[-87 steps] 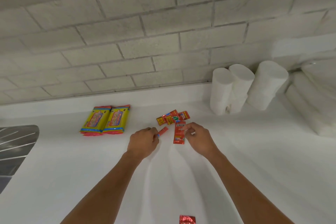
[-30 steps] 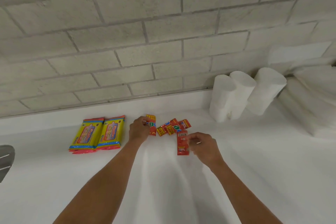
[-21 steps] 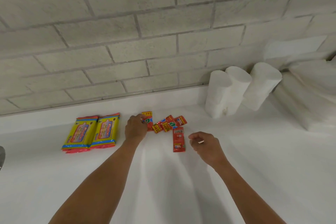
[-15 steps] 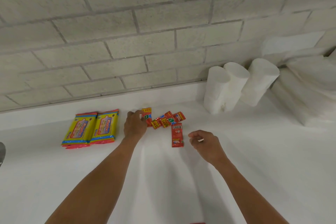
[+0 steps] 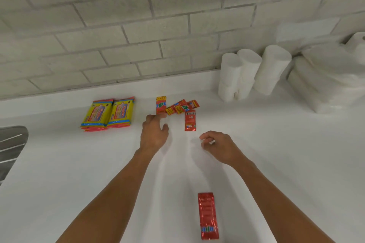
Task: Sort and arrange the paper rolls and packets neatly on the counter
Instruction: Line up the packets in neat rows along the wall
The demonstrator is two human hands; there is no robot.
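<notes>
Looking down, we see a white counter [image 5: 59,163] under a grey brick wall [image 5: 138,16], with paper rolls [image 5: 248,73] at upper right and red packets [image 5: 178,107] in the centre. Our left hand [image 5: 154,134] touches one packet [image 5: 161,104] with relaxed fingers. Our right hand [image 5: 217,146] is loosely curled and holds nothing.

A white counter [image 5: 276,154] runs along the foot of a pale brick wall. Toward its back left lie two yellow packets [image 5: 108,113] side by side, their long edges touching. Right of them a small red sachet [image 5: 161,104] lies lengthwise, and just beside it a loose cluster of red sachets [image 5: 181,106] overlaps at angles. A barcode sachet [image 5: 190,120] lies just in front of that cluster. Near the front edge, well apart from the rest, lies a shiny red sachet [image 5: 208,216]. At the back right stand white paper rolls [image 5: 252,73], close together, with a stack of white wrapped packs [image 5: 327,85] just beside them on the right
</notes>
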